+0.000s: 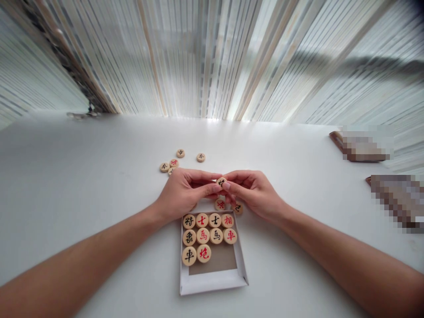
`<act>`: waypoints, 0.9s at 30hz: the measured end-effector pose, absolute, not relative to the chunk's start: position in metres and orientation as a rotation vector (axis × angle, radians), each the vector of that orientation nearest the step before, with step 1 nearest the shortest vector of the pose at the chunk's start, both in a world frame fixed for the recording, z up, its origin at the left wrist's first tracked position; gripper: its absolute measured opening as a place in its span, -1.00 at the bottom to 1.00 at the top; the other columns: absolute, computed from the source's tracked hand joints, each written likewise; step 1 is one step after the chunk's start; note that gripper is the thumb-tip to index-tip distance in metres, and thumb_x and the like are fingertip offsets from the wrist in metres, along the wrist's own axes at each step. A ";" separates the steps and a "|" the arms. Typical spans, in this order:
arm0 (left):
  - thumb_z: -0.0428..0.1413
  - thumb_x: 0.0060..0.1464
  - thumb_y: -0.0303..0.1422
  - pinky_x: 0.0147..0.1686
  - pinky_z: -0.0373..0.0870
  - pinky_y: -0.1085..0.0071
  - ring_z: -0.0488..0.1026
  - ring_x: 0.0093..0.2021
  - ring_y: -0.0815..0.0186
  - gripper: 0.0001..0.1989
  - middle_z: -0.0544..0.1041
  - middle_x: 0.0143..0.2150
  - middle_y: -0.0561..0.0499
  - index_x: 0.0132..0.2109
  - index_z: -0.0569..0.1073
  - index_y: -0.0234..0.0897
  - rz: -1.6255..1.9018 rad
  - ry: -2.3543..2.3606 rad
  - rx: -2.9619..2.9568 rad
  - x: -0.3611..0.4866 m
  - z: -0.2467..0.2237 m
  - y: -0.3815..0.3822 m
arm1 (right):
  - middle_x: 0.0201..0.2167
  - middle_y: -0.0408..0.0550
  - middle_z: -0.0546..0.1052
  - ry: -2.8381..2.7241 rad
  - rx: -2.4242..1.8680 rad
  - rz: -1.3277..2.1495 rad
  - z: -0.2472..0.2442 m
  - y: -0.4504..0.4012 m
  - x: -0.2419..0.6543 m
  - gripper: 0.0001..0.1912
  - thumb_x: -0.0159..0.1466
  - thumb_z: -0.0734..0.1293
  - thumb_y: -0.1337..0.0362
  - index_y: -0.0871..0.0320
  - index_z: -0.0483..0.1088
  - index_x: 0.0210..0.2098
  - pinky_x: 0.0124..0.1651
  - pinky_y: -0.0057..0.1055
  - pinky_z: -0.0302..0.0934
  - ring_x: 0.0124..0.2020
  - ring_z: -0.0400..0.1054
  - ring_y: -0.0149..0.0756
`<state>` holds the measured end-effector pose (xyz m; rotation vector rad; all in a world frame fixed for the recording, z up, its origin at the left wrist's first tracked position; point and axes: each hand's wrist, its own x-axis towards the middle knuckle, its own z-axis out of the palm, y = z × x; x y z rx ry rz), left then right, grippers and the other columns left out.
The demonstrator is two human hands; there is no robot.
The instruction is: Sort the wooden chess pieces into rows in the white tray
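Note:
Both my left hand (188,190) and my right hand (253,192) pinch one round wooden piece with a black character (221,183), held just beyond the box. Below them lies a shallow white box (218,281) with pieces set in rows. Its two far rows are full across; the third row has a black-marked piece (189,255) and a red-marked piece (203,253) at the left. Bare brown bottom shows at its near right. A red-marked piece (220,204) and a black-marked piece (237,208) lie at the box's far edge, partly hidden by my right hand.
Several loose pieces, including a red-marked one (174,163), lie on the white table (109,176) beyond my left hand. Another (200,157) lies apart from them. Two blurred framed objects (367,152) stand at the right. A striped curtain (198,57) hangs behind.

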<state>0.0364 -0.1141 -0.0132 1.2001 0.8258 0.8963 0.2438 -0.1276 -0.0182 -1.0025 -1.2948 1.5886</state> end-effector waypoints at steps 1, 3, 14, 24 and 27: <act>0.46 0.05 -0.40 -0.09 0.76 0.27 0.77 -0.17 0.08 -0.74 0.78 -0.28 -0.09 -0.07 0.75 -0.31 0.900 0.819 1.195 0.036 -0.014 -0.114 | -0.47 -0.10 0.65 -1.276 -1.003 1.595 -0.018 -0.128 0.243 -0.66 0.12 0.67 0.08 0.20 0.66 -0.28 -0.46 -0.53 0.32 -0.54 0.42 -0.46; 0.45 0.06 -0.39 -0.10 0.76 0.28 0.77 -0.18 0.09 -0.75 0.78 -0.24 -0.10 -0.08 0.75 -0.30 0.901 0.801 1.199 0.036 -0.014 -0.113 | -0.46 -0.11 0.64 -1.235 -1.009 1.605 -0.017 -0.128 0.242 -0.64 0.03 0.71 0.14 0.20 0.65 -0.31 -0.46 -0.54 0.33 -0.54 0.41 -0.47; 0.38 0.12 -0.49 -0.13 0.75 0.35 0.76 -0.27 0.18 -0.78 0.78 -0.29 -0.06 -0.06 0.76 -0.27 0.883 0.738 1.363 0.036 -0.012 -0.114 | -0.62 -0.15 0.56 -1.311 -1.081 1.531 -0.020 -0.130 0.242 -0.60 0.06 0.69 0.04 0.20 0.56 -0.42 -0.58 -0.50 0.28 -0.63 0.39 -0.41; 0.45 0.05 -0.34 -0.18 0.76 0.34 0.77 -0.23 0.09 -0.78 0.78 -0.20 -0.10 -0.11 0.77 -0.23 0.928 0.843 1.506 0.033 -0.014 -0.111 | -0.52 -0.09 0.66 -1.319 -0.951 1.536 -0.022 -0.131 0.244 -0.58 0.08 0.66 -0.02 0.18 0.58 -0.36 -0.43 -0.38 0.49 -0.49 0.59 -0.25; 0.46 0.05 -0.33 -0.18 0.76 0.34 0.76 -0.25 0.11 -0.78 0.78 -0.23 -0.09 -0.13 0.77 -0.24 0.957 0.876 1.510 0.034 -0.014 -0.112 | -0.43 -0.03 0.71 -1.419 -0.928 1.480 -0.025 -0.134 0.248 -0.63 0.23 0.58 -0.02 0.18 0.62 -0.23 -0.29 -0.29 0.57 -0.38 0.66 -0.18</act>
